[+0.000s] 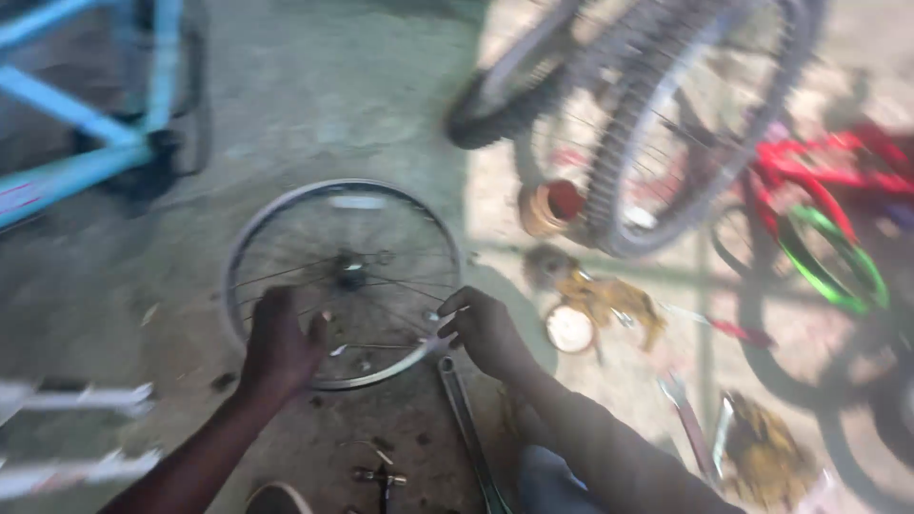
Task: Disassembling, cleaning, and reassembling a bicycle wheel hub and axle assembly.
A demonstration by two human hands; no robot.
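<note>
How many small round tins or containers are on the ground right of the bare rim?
2: a copper-coloured tin with a red top beside the tyred wheels, and a pale-topped tin right of the right hand. Blur and rags may hide more.

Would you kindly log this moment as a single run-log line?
left hand: on bare wheel rim, over spokes | right hand: at rim's edge | wrench: on ground beside rim

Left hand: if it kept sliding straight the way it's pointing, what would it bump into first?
The left hand points up across the bare wheel lying on the ground. It would probably meet the thin spokes first, then the dark hub in the middle. The picture is blurry, so the height above the spokes is unclear.
</note>
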